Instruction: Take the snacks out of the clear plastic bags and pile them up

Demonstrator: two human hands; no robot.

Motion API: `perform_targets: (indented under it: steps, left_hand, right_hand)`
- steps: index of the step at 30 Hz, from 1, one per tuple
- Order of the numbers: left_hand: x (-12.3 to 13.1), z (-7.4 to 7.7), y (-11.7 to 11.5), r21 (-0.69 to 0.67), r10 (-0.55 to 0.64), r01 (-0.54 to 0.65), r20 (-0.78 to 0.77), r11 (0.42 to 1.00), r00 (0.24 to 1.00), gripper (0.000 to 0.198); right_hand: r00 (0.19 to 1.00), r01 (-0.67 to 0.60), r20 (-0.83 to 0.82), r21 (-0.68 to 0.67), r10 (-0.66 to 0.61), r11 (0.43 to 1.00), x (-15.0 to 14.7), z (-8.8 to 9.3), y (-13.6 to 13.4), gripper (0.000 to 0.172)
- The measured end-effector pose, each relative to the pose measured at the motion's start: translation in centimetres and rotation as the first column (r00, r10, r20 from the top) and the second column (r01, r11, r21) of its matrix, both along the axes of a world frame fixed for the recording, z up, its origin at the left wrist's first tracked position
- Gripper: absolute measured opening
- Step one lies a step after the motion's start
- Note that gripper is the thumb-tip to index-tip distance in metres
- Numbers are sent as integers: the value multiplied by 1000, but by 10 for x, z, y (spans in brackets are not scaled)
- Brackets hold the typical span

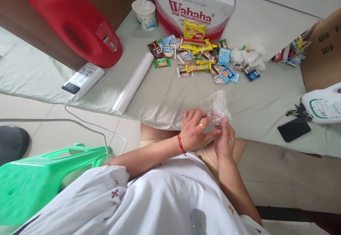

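Observation:
A crinkled clear plastic bag [220,104] is held just above the front edge of the cloth-covered table. Something reddish shows through its lower part, too blurred to name. My right hand [224,139] grips the bag's lower end, thumb up along it. From the other side my left hand [195,128], with a ring and a red cord bracelet, closes its fingertips on the same bag; its thumb reaches across to my right hand. Beyond both hands lies a pile of small wrapped snacks [198,67]. A white roll of plastic film or bags [133,82] lies left of the pile.
A Wahaha carton [194,9] stands behind the snacks, beside a paper cup [145,14]. On the left are a red jug [77,25] and a white power bank [84,78] with a cable. A black wallet-like item [294,128] and white bottle [323,103] lie right. A green stool [34,181] stands below left.

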State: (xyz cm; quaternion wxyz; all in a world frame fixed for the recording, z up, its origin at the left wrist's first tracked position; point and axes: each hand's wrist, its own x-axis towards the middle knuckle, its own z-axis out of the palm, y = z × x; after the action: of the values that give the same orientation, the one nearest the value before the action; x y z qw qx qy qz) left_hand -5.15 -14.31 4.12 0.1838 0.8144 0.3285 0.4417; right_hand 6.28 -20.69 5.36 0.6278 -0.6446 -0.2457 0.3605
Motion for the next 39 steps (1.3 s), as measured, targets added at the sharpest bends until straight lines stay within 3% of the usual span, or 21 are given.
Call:
perform_targets:
  steps: [4, 9, 13, 16, 21, 26, 32, 34, 39]
  left_hand:
    - [9, 2, 6, -105, -69, 64, -44, 992, 997, 37]
    - [10, 5, 15, -237, -140, 158, 93, 959, 986, 21]
    - [5, 6, 25, -466, -85, 217, 288, 858, 954, 17]
    - [0, 8, 27, -576, -54, 247, 331, 779, 942, 17]
    - [8, 16, 13, -578, -218, 405, 367, 709, 905, 27]
    - [16, 14, 12, -714, -41, 460, 520, 528, 853, 45]
    - [-19, 10, 47, -741, 0, 535, 586, 406, 810, 50]
    - [-35, 9, 61, -758, 25, 553, 596, 345, 802, 52]
    - [-60, 9, 86, -773, 56, 613, 627, 162, 777, 53]
  right_hand:
    - [1000, -5, 31, 52, 4, 999, 3, -4, 0, 55]
    - [997, -79, 1, 61, 79, 995, 3, -4, -2, 50]
    - [1000, 19, -20, 19, -19, 1000, 9, 1, -3, 46]
    - [997, 75, -26, 7, -75, 997, 14, 3, -2, 44]
    - [998, -69, 12, 47, 68, 997, 3, -3, 0, 55]
    - [986, -116, 118, 14, 114, 993, -10, -3, 0, 55]
    - [973, 227, -65, 70, -222, 971, 29, 2, 3, 42]
    - [960, 267, -99, 29, -263, 963, 47, 3, 2, 46]
    - [952, 305, 35, -100, -303, 947, 71, 5, -8, 54]
